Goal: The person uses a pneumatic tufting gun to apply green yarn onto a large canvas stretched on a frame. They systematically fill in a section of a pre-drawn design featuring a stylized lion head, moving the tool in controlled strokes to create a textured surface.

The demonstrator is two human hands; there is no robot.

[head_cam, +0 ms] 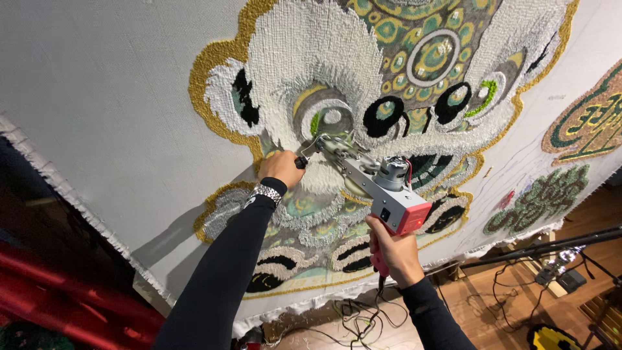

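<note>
- Head view: a tufting gun (372,178), grey with a pink rear housing, points its needle end at a stretched white cloth (116,97), touching it near the middle of a partly tufted lion-face design (389,71).
- The left hand (280,168) has its grip closed round the gun's black front handle.
- The right hand (392,249) has its grip wrapped round the pink rear handle below the housing.
- A metal watch (264,193) sits on the left wrist.
- Cables (353,311) lie on the wooden floor beneath.

Rug-tufting workshop: stretched tufting cloth (97,97), tufting gun (379,188), floor cables (353,317)
</note>
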